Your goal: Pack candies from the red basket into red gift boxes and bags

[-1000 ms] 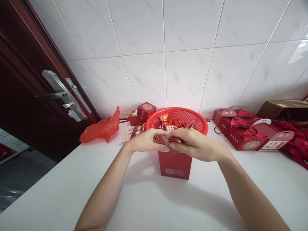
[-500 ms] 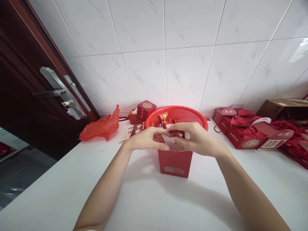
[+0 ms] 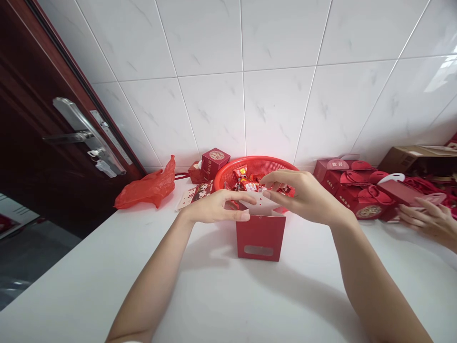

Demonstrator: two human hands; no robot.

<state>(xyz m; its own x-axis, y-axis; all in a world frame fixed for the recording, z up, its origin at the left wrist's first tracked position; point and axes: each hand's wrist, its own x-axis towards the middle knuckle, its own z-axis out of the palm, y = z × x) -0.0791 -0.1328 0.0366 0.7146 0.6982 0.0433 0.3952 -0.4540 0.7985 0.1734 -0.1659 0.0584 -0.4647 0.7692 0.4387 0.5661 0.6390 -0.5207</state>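
An upright red cardboard gift box (image 3: 260, 238) stands on the white table with its top flaps raised. A small clear window shows low on its front. My left hand (image 3: 216, 206) grips the box's upper left edge, thumb at the front rim and fingers toward the back flap. My right hand (image 3: 303, 196) hovers over the box's back right side, thumb and fingers apart, with nothing visible in it. Directly behind stands a red plastic basket (image 3: 264, 164) containing several wrapped candies (image 3: 250, 185). The inside of the box is mostly hidden.
On the left lie a red plastic bag (image 3: 148, 190), a printed packet (image 3: 200, 193) and a small red box (image 3: 215, 162). Several finished red boxes (image 3: 369, 200) and a brown carton (image 3: 407, 159) stand right. Another person's hand (image 3: 432, 219) touches a box there. A tiled wall closes the back.
My right hand has lifted off the box top and moved right, exposing the raised flaps. My left hand stays at the box. Another person's hand has come in at the right.
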